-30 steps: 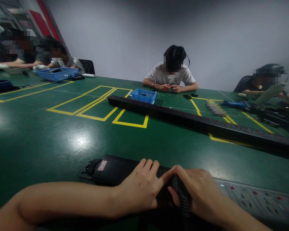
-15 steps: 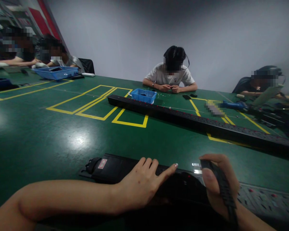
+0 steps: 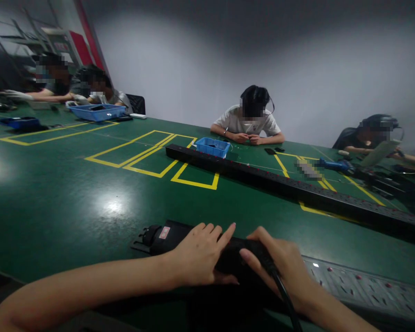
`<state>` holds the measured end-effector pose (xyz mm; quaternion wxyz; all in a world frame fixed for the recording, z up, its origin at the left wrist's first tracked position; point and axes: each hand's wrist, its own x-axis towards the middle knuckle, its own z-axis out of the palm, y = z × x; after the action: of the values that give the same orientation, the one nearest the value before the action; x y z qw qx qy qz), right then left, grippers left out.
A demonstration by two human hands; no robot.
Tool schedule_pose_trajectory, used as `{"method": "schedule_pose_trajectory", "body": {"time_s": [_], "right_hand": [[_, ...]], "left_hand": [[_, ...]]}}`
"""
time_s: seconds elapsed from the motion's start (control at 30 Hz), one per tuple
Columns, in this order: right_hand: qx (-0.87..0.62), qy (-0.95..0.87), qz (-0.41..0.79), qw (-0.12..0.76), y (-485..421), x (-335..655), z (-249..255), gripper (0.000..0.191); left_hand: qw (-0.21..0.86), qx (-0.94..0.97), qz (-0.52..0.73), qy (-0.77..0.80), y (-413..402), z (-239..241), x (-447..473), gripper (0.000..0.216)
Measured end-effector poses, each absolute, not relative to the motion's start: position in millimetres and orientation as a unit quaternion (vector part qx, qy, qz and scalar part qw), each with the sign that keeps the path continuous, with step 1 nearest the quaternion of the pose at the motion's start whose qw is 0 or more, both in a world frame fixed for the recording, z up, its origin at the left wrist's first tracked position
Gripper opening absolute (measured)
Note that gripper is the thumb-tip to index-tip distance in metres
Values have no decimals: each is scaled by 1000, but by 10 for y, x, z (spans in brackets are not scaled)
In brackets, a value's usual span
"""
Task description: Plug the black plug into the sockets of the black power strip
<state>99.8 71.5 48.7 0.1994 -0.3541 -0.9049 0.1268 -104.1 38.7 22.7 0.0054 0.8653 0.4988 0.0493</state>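
Note:
A long black power strip (image 3: 366, 288) lies along the near edge of the green table (image 3: 72, 198), its end piece with a red-and-white label at the left. My left hand (image 3: 198, 253) rests flat on the strip, fingers spread. My right hand (image 3: 279, 265) is closed round a black plug with its cable (image 3: 285, 299) and presses it down on the strip just right of my left hand. The two hands nearly touch.
A second long black power strip (image 3: 286, 189) runs across the table's middle, beside a small blue bin (image 3: 212, 146). Yellow tape rectangles (image 3: 141, 154) mark the surface. Several people sit along the far and left sides, with blue trays (image 3: 96, 111) and tools (image 3: 331, 164).
My right hand, lifted off to the right with the plug half a second ago, has come back down onto the strip beside my left hand. The camera view has tilted up and shifted slightly.

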Motion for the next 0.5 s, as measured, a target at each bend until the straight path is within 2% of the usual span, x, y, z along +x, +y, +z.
{"method": "schedule_pose_trajectory", "body": {"time_s": [0.3, 0.43, 0.5], "right_hand": [[-325, -944, -24, 60, 770, 623, 591, 12], [-307, -932, -143, 128, 624, 617, 382, 12], [-304, -925, -161, 161, 594, 658, 283, 12]], "left_hand": [[-45, 873, 68, 482, 379, 166, -1036, 86], [-25, 866, 76, 493, 383, 182, -1043, 89], [-24, 864, 79, 496, 384, 191, -1043, 90]]}}
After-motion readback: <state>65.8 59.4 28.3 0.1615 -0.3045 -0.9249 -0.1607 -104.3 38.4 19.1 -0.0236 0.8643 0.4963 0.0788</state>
